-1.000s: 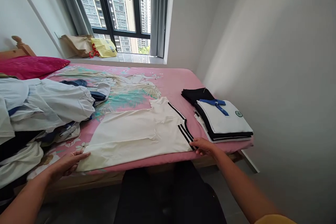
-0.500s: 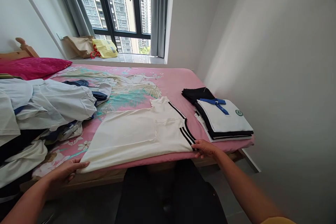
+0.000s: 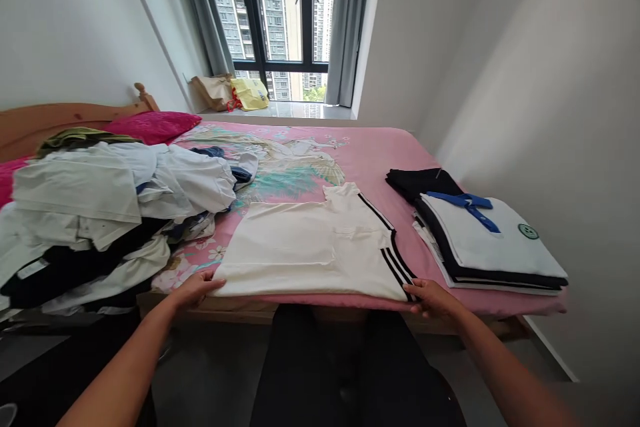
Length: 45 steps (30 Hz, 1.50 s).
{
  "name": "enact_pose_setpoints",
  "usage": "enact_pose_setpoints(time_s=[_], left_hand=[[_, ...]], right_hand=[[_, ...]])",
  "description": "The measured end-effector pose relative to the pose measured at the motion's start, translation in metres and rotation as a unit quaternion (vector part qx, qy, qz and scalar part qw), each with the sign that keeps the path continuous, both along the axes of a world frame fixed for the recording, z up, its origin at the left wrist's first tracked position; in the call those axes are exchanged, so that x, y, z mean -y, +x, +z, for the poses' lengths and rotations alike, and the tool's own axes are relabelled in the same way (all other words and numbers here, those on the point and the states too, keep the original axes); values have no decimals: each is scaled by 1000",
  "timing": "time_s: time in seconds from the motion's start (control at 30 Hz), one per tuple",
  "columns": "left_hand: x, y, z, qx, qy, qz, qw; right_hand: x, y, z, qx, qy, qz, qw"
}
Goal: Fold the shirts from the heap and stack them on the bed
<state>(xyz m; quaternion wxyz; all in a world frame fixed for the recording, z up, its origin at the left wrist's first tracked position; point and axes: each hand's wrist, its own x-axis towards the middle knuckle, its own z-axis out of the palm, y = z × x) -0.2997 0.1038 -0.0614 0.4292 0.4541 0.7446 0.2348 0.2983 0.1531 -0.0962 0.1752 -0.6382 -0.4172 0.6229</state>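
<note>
A cream-white shirt [image 3: 295,247] with black stripes along its right end lies flat near the front edge of the bed. One lengthwise part is folded over. My left hand [image 3: 196,288] pinches its near left corner. At the near right corner, my right hand [image 3: 429,296] grips the striped edge between thumb and fingers. To the right sits a neat stack of folded clothes [image 3: 493,243], topped by a white shirt with a blue collar tie and a round green badge.
A loose heap of clothes [image 3: 125,200] covers the bed's left side. Behind it lies a magenta pillow [image 3: 155,125] by the wooden headboard [image 3: 65,123]. A paper bag [image 3: 213,90] and a yellow bag [image 3: 250,93] rest on the windowsill. Floral pink bedding [image 3: 370,147] spreads beneath.
The view has turned left, so everything appears farther right. Both hands keep their hold on the shirt's near corners, and its near edge now runs straighter along the bed's edge.
</note>
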Motion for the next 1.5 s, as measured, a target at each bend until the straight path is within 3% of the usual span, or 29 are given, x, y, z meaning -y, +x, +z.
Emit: enact_pose_setpoints(time_s=[0.17, 0.3, 0.4, 0.5, 0.57, 0.63, 0.7, 0.83, 0.93, 1.07, 1.23, 1.4, 1.5], left_hand=[[-3, 3, -5, -16, 31, 13, 999], [-8, 0, -4, -146, 11, -5, 989], [-7, 1, 0, -225, 7, 16, 974], [-3, 12, 3, -315, 76, 61, 944], [0, 31, 3, -360, 165, 51, 917], [2, 62, 2, -349, 257, -16, 901], [0, 102, -1, -295, 318, -118, 894], [-15, 178, -13, -207, 352, -311, 858], [-25, 202, -25, -217, 363, -355, 834], [-23, 196, -38, -260, 358, -365, 819], [-17, 199, -39, -268, 350, -353, 825], [-32, 241, -33, -212, 385, -411, 799], [-43, 265, -37, -224, 397, -401, 794]], right_hand=[[2, -2, -11, 34, 27, -20, 999], [4, -7, -8, 60, 51, -19, 997], [5, -5, -1, 142, 82, -15, 986], [8, -3, 13, 262, 201, -57, 942], [12, -10, 24, 298, 303, -99, 900], [17, -30, 36, 272, 384, -101, 876], [20, -61, 43, 220, 432, -46, 873], [16, -125, 40, 141, 474, 82, 866], [5, -145, 23, 126, 487, 162, 849], [-14, -131, 2, 204, 477, 209, 829], [-38, -112, 5, 269, 454, 156, 835], [-80, -96, 18, 322, 414, 33, 851], [-105, -82, 17, 347, 353, -21, 868]])
